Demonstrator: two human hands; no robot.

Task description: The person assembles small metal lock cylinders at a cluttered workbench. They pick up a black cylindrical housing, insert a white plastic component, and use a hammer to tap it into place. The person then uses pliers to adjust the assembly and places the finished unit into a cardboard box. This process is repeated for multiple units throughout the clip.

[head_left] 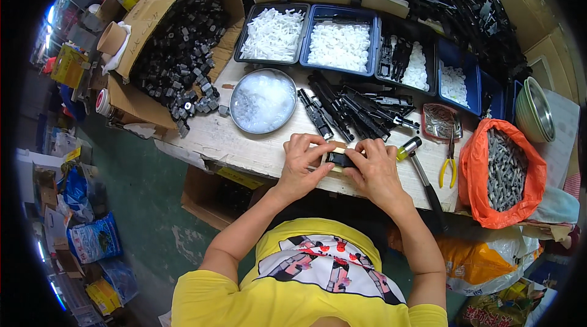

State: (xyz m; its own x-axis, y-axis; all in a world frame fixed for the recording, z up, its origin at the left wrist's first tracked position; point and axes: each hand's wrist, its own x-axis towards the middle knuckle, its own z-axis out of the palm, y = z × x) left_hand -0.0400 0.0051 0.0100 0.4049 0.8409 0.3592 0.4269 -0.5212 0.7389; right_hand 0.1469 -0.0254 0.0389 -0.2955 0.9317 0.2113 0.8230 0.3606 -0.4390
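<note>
At the table's near edge, a small black plastic part (pixel 340 159) lies in or against a pale block (pixel 338 169), between my two hands. My left hand (pixel 301 165) closes its thumb and fingers on the left end of the block. My right hand (pixel 378 171) grips the right end of the black part, its fingertips partly hiding it. Just beyond are several long black plastic assemblies (pixel 351 107) in a loose pile. To the right of my right hand rests a hammer (pixel 422 171) with a yellow-and-metal head and a black handle.
Yellow-handled pliers (pixel 449 165) lie by a red tray of small metal pieces (pixel 437 120). An orange bag of grey parts (pixel 468 171) stands far right. A round metal dish (pixel 234 107), bins of white parts (pixel 310 40) and a cardboard box (pixel 143 110) of black parts ring the worktable.
</note>
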